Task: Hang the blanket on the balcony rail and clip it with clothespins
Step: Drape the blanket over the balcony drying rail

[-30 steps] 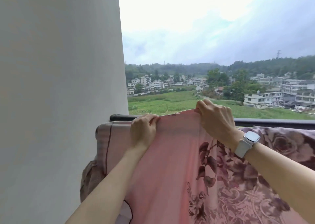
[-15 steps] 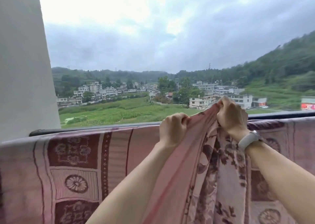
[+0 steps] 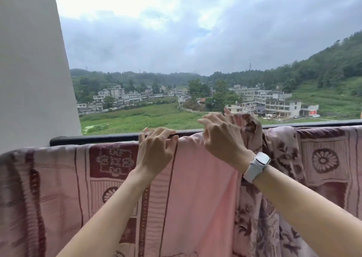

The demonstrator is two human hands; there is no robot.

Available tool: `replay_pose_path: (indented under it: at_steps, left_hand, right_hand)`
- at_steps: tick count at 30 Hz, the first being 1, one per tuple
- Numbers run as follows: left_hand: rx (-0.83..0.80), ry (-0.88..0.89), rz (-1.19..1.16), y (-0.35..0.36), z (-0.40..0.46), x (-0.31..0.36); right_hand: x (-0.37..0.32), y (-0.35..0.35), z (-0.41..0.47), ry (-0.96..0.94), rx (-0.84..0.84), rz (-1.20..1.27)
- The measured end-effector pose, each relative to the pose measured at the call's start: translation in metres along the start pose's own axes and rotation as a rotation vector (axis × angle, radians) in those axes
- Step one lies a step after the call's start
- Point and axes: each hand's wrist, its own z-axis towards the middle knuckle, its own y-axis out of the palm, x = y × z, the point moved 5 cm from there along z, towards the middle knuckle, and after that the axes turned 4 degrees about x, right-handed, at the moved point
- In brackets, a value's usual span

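Left hand [image 3: 154,155] sits on the top fold of the blanket [image 3: 197,188], right at the balcony rail [image 3: 94,139]. Fingers are spread and bent, tips pressing cloth onto the rail; no pinch visible from this angle, so I read it as pressing, not gripping.

Blanket runs left-right along the rail, long axis parallel to it. Left of the left hand it lies flat over the rail, patterned panel facing the camera, and hangs down toward the person. Far left it reaches the white wall [image 3: 33,70].

Right hand [image 3: 221,137] is just right of the left, raised a bit above rail height. Fingers are loosely curved and splayed, nothing clamped in them as far as I can see. It touches or nearly touches a bunched ridge of blanket [image 3: 248,127] standing up above the rail immediately to its right. A white smartwatch [image 3: 257,165] is on that wrist.

Right of the ridge the cloth lies flat on the rail again.

Judgement: the bunch is the 1 spot not yet spread. It lies right of both hands, right hand nearer. Next move likely pulls it rightward along the rail. No clothespins in view, so clipping is not started.
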Motion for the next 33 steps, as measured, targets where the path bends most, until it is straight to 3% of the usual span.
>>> replay_pose_path:
  at_steps: [4,10,15,17,19,22,25,29,33]
  left_hand:
    - [0.105,-0.109,0.149,-0.057,-0.029,-0.08]
    - [0.109,-0.194,0.329,-0.149,-0.079,-0.213]
    - [0.194,-0.427,0.094,-0.202,-0.116,-0.302]
    - [0.145,-0.489,-0.035,-0.207,-0.122,-0.325]
    - [0.078,-0.495,-0.124,-0.207,-0.125,-0.336]
    - [0.217,-0.419,-0.106,-0.218,-0.121,-0.333]
    - [0.317,-0.308,-0.12,-0.226,-0.092,-0.31]
    - [0.136,-0.169,-0.073,-0.205,-0.047,-0.276]
    - [0.1,-0.241,-0.083,-0.192,-0.047,-0.28]
  right_hand:
    - [-0.076,0.041,0.003,-0.124,-0.057,0.127]
    - [-0.231,0.105,0.022,-0.35,-0.091,0.183]
    - [-0.335,0.153,0.047,-0.301,-0.119,0.205]
    - [-0.353,0.16,0.055,-0.247,-0.055,0.198]
    - [-0.354,0.16,0.061,-0.183,0.017,0.24]
    - [-0.33,0.152,0.07,-0.054,0.081,0.34]
    - [-0.297,0.143,0.082,0.004,0.057,0.282]
    - [-0.24,0.12,0.086,0.148,0.079,0.153]
    - [-0.202,0.113,0.076,0.282,0.012,0.005]
